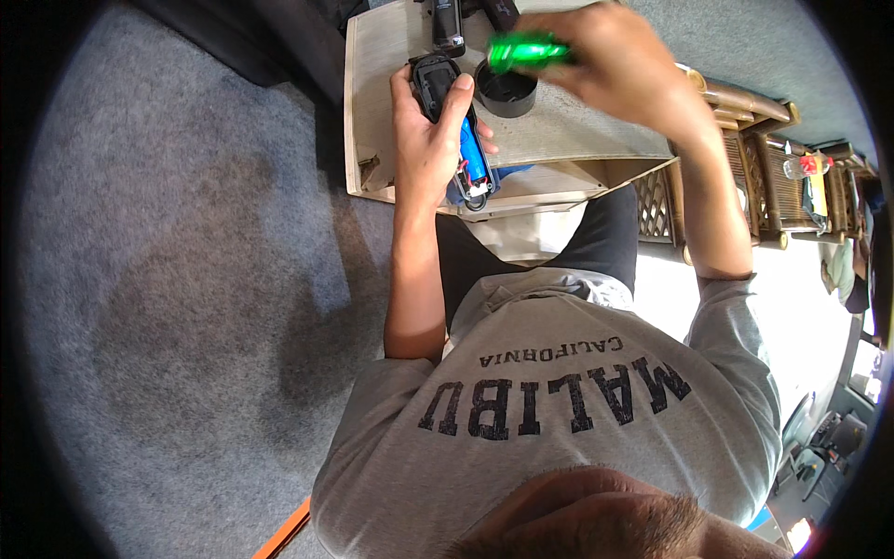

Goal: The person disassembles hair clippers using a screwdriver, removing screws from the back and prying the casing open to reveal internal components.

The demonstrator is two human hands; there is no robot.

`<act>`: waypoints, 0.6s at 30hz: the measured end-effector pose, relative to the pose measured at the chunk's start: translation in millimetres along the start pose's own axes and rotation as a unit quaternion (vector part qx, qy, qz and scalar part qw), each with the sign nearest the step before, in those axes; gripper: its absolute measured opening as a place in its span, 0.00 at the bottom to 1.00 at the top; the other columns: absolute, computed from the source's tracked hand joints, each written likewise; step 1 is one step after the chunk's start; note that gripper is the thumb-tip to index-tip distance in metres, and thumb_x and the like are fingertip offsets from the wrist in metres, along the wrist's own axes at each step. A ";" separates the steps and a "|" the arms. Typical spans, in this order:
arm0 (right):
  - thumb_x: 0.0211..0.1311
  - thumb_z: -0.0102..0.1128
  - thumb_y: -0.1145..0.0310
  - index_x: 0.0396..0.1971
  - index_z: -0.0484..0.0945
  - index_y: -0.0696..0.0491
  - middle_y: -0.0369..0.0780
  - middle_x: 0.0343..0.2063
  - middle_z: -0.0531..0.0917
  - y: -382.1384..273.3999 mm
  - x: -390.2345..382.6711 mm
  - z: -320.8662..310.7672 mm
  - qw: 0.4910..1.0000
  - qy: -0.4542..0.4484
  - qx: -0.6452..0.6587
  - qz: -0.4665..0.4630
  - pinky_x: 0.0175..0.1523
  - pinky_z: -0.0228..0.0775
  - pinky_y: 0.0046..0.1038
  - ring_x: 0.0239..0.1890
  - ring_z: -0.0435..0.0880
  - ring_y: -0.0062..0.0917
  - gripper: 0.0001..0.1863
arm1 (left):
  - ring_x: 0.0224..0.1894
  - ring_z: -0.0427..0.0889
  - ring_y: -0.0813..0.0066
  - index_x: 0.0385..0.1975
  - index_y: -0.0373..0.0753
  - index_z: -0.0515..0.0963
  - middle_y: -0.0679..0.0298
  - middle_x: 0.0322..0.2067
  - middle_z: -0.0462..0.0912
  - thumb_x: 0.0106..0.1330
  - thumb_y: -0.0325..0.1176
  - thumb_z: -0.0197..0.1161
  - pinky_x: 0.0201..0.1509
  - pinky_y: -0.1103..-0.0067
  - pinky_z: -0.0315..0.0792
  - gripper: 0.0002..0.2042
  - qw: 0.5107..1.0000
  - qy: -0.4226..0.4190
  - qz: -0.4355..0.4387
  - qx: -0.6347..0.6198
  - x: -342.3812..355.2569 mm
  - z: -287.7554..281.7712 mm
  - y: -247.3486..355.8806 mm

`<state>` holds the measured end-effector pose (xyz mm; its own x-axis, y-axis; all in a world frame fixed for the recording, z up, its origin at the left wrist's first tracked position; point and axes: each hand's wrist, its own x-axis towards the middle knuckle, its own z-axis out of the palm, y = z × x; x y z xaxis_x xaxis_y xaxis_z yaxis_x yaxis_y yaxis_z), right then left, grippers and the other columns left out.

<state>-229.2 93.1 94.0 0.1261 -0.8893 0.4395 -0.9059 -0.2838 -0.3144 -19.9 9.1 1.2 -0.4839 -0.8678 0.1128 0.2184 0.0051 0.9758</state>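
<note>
Opened black device (438, 88) is located over the left part of the pale wooden table (596, 135); whether it is rested on it cannot be told. It is gripped by the left hand (424, 144): fingers wrapped around and under, thumb laid across the top, fingertips showing past the right edge. It is held that way, presumably, so that the open face is turned up and the inside is not covered. Just beyond its far end, a second black device (448, 28) is laid, probably parked out of the way yet within reach. To the right, a round black cup (507, 101) is stood close by, likely so that small parts can be collected; contents are too dark to be told. Over the cup's far side, a shiny green tool (523, 53) is gripped in the closed right hand (610, 56); motion blur, so tip and exact kind cannot be told. It is held off to the far right, seemingly so that the opened face is not blocked. Looks: long dark casing, recessed panel at the far end, bright blue cylinder (473, 158) seated in the near half, red wires (461, 169) and white connector (479, 189) exposed toward the near end, black loop (476, 202) at the tip.
</note>
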 end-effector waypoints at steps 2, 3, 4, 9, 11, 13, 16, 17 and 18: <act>0.62 0.70 0.63 0.36 0.88 0.53 0.45 0.26 0.89 7.5 -0.1 27.2 0.993 0.021 -0.101 -0.050 0.38 0.81 0.38 0.31 0.90 0.38 0.09 | 0.22 0.84 0.71 0.56 0.36 0.61 0.58 0.34 0.79 0.74 0.36 0.67 0.21 0.72 0.84 0.22 1.000 -0.004 0.000 -0.002 0.2 0.2 -0.4; 0.58 0.70 0.66 0.37 0.89 0.51 0.46 0.30 0.89 3.6 5.1 29.8 0.992 -0.052 -0.118 -0.009 0.42 0.80 0.42 0.36 0.90 0.43 0.09 | 0.22 0.84 0.70 0.55 0.36 0.63 0.57 0.35 0.80 0.74 0.35 0.67 0.22 0.72 0.84 0.20 1.000 0.003 0.001 -0.003 -0.6 1.6 -0.8; 0.54 0.71 0.68 0.38 0.89 0.49 0.47 0.34 0.90 0.2 9.4 31.3 0.983 -0.124 -0.135 0.033 0.46 0.80 0.45 0.42 0.89 0.47 0.11 | 0.23 0.85 0.69 0.54 0.35 0.65 0.57 0.35 0.81 0.74 0.35 0.66 0.23 0.72 0.84 0.19 1.000 0.008 0.002 -0.005 -1.2 2.2 -0.8; 0.55 0.72 0.67 0.39 0.88 0.49 0.46 0.37 0.89 -2.4 23.9 34.8 0.977 -0.138 -0.162 0.016 0.48 0.80 0.43 0.44 0.90 0.44 0.11 | 0.23 0.85 0.68 0.55 0.36 0.64 0.56 0.37 0.81 0.74 0.34 0.65 0.23 0.71 0.85 0.19 1.000 0.003 -0.005 -0.018 -1.6 -2.7 -0.2; 0.55 0.72 0.67 0.39 0.88 0.49 0.46 0.38 0.89 -4.4 27.7 35.1 0.976 -0.144 -0.163 0.004 0.49 0.80 0.42 0.45 0.89 0.43 0.11 | 0.23 0.85 0.68 0.55 0.36 0.65 0.56 0.36 0.81 0.74 0.34 0.65 0.23 0.70 0.85 0.19 1.000 0.003 -0.003 -0.025 -0.2 -4.6 -1.2; 0.55 0.72 0.67 0.41 0.88 0.48 0.45 0.39 0.88 -8.6 31.9 31.8 0.964 -0.202 -0.168 0.037 0.49 0.80 0.42 0.46 0.89 0.43 0.12 | 0.22 0.84 0.71 0.54 0.37 0.61 0.57 0.36 0.79 0.74 0.35 0.65 0.22 0.71 0.85 0.20 0.999 -0.005 -0.008 -0.043 1.9 -5.7 -2.2; 0.55 0.73 0.67 0.41 0.89 0.46 0.44 0.37 0.90 -1.7 26.7 42.1 0.971 -0.161 -0.176 0.028 0.52 0.80 0.44 0.47 0.89 0.41 0.12 | 0.22 0.84 0.70 0.54 0.37 0.60 0.57 0.36 0.78 0.74 0.37 0.66 0.21 0.71 0.85 0.21 0.998 0.011 -0.023 -0.054 2.1 -4.0 -1.4; 0.55 0.73 0.67 0.41 0.89 0.46 0.44 0.37 0.90 -1.0 26.2 43.3 0.971 -0.161 -0.176 0.028 0.52 0.80 0.44 0.47 0.89 0.41 0.12 | 0.22 0.84 0.70 0.54 0.37 0.60 0.57 0.36 0.78 0.74 0.37 0.66 0.21 0.71 0.85 0.21 0.998 0.011 -0.023 -0.055 2.1 -4.4 -1.8; 0.56 0.73 0.67 0.41 0.89 0.47 0.43 0.37 0.90 -0.6 25.9 44.0 0.970 -0.155 -0.185 0.018 0.52 0.80 0.43 0.47 0.89 0.40 0.12 | 0.22 0.84 0.70 0.54 0.37 0.60 0.57 0.36 0.78 0.74 0.37 0.66 0.21 0.71 0.85 0.21 0.998 0.010 -0.021 -0.052 2.3 -4.9 -2.4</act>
<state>-207.6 54.5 68.5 0.1557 -0.9775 0.1422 -0.9878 -0.1539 0.0231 -17.3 4.7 -1.8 -0.4778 -0.8758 0.0681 0.2865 -0.0820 0.9546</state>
